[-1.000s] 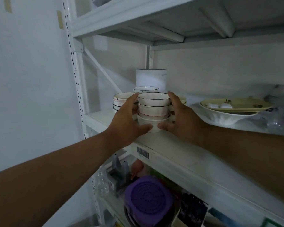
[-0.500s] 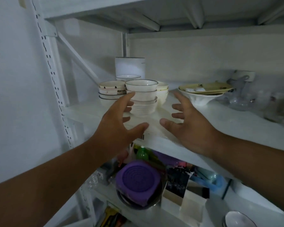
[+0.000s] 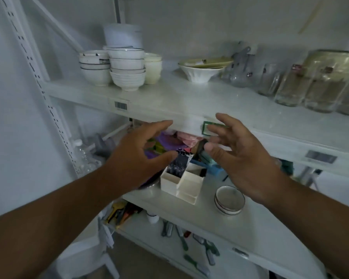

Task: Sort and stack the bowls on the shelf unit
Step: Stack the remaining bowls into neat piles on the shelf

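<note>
Hovering empty below the upper shelf [image 3: 169, 101], a person's left hand [image 3: 137, 156] and right hand [image 3: 240, 158] are holding nothing, fingers loosely spread and facing each other. Above and beyond the fingertips, the centre bowl stack [image 3: 127, 69] is standing between two shorter stacks, well apart from both hands. Below the right fingers, small shallow bowls [image 3: 229, 200] are waiting on the lower shelf [image 3: 199, 214], probably the next to be gathered.

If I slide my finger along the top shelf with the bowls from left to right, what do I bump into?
Bowl stack with dark rims → tall middle bowl stack → cream bowls → wide white bowl holding a yellowish plate → clear glass jars.
</note>
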